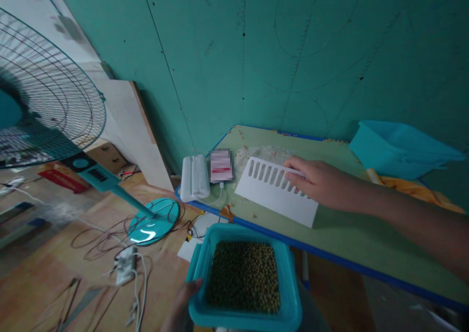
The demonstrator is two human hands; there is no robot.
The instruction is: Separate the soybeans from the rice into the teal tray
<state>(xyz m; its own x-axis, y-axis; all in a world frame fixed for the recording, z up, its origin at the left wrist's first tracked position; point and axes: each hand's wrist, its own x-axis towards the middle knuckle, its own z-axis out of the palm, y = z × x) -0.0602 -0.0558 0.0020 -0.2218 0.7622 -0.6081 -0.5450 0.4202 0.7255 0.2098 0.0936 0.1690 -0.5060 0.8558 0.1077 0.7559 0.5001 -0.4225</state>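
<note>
My right hand (318, 181) reaches across the green table (340, 229) and rests its fingers on a white slotted plastic scraper (275, 190), pressing it onto the table top. Just past the scraper lies a pale heap of grain (264, 154). My left hand (182, 303) grips the left side of a teal square tub (289, 298) filled with small green beans (244, 276), held below the table's front edge. Only part of the left hand shows.
A white box-like device (195, 176) and a blurred small item (221, 165) sit at the table's left corner. A teal bin (397, 147) stands at the back right. A teal standing fan (44, 107) and loose cables (126, 263) occupy the wooden floor at left.
</note>
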